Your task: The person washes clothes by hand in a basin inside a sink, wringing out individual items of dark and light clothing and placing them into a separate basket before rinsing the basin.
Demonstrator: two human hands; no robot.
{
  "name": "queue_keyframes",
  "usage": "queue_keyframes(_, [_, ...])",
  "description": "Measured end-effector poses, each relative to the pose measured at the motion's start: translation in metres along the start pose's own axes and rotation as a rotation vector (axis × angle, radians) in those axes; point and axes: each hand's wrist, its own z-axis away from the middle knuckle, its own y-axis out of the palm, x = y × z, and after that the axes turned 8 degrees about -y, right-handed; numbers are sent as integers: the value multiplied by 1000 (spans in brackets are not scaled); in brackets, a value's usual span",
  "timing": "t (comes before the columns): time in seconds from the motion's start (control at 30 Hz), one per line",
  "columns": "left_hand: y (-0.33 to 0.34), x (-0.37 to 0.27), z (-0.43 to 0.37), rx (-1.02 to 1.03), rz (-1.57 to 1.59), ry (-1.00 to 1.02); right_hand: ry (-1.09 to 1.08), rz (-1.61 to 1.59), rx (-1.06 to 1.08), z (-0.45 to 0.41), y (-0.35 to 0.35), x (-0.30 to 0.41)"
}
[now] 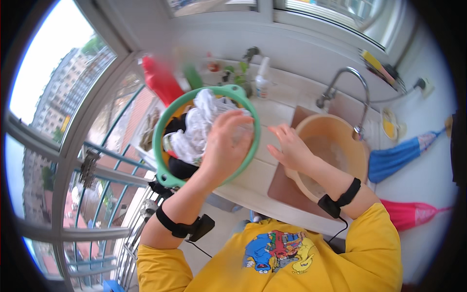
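Observation:
My left hand (229, 140) is above the right part of a round green-rimmed basin (157, 146), fingers curved and apart from the thumb. Crumpled white cloth (195, 126) fills much of this basin, with dark cloth (178, 168) at its lower edge. Whether my fingers touch the cloth is hard to tell. To the right, my right hand (290, 148) hangs over the counter between the two basins, its fingers spread and holding nothing. Beside it an orange plastic basin (352, 153) holds cloudy water (324, 153) and sits in the sink (282, 184).
A curved chrome faucet (352, 69) arches over the orange basin. A white spray bottle (262, 78) and a small plant (240, 71) stand behind on the light counter (262, 142). Blue cloth (396, 157) and pink cloth (408, 215) hang on the right wall. Windows (60, 120) border the left.

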Motion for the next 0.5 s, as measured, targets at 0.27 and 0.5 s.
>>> queue_keyframes(0.27, [174,14,46,782,-165,320,680,-146,735,191,-9,-41])
queue_keyframes(0.5, [249,40,65,1152,-789,496,655,57,559,232,26,-49])
